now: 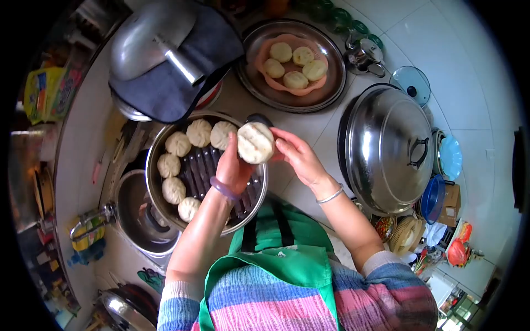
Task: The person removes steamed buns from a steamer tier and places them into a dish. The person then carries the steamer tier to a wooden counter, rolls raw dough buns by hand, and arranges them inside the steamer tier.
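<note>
Between my two hands is a pale round bun [255, 143], its flat, slightly rough side facing up. My left hand [234, 170] grips the bun from the left, thumb along its edge, with a purple bangle on the wrist. From the right, the fingers of my right hand [301, 156] close on its edge; that wrist wears a silver bangle. Below my left hand stands a round steamer pot [263, 182]. Several pleated buns, such as one bun [174, 190], sit along its inner wall on a dark, slotted rack [199, 168], partly hidden by my left forearm.
A metal tray [337, 83] at the back bears a pink plate [266, 77] with several buns. To the right is a large domed lid [386, 149]. A dark cloth [160, 94] and metal wok-like cover [146, 41] lie back left. A sink [130, 215] adjoins the pot.
</note>
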Demonstrator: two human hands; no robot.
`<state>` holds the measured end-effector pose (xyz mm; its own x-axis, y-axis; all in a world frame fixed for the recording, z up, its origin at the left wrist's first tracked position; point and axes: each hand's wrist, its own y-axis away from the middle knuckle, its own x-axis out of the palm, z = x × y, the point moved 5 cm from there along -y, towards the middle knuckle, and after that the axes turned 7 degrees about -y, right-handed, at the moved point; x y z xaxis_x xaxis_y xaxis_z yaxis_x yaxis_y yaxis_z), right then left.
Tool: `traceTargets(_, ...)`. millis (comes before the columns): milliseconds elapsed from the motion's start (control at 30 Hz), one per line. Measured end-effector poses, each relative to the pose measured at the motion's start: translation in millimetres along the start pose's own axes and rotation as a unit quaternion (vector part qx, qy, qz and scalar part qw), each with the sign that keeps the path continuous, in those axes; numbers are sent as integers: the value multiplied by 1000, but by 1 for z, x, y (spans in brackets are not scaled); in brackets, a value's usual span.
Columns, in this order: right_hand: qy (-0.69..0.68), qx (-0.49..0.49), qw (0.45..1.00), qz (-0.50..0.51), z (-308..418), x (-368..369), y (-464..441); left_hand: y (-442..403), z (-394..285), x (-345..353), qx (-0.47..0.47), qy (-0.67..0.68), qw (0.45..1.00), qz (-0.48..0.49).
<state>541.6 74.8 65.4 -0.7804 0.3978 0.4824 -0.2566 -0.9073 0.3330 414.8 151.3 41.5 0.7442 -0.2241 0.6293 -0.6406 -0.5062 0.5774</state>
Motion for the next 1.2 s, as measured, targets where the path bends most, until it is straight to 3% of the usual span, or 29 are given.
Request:
traceTargets(133, -4, -42, 998, -47, 13, -37, -41, -55, -11, 18, 7, -55, 996, -68)
traceTargets(233, 19, -64, 995, -80, 30, -59, -80, -97, -31, 45, 68, -78, 987, -124)
traceTargets(433, 66, -111, 984, -126, 50, -112, -198, -199, -66, 73, 124, -107, 978, -129)
traceTargets(533, 78, -76, 984, -139, 59, -119, -244, -252, -87, 70, 143, -161, 965, -152)
traceTargets(567, 115, -119, 978, -131, 55, -128, -265, -263, -93, 68, 148, -168, 963, -150)
traceTargets(767, 102, -55, 982, -147, 49, -141, -297, -292, -102, 63, 151, -268, 933, -187)
traceTargets(933, 173, -84, 971, -143, 27, -159, -322, -322, -97, 34, 186, -307, 922, -148)
traceTargets(1200, 222, -92, 952, -192, 22, -166, -322, -293, -94, 46, 200, -302, 911, -196)
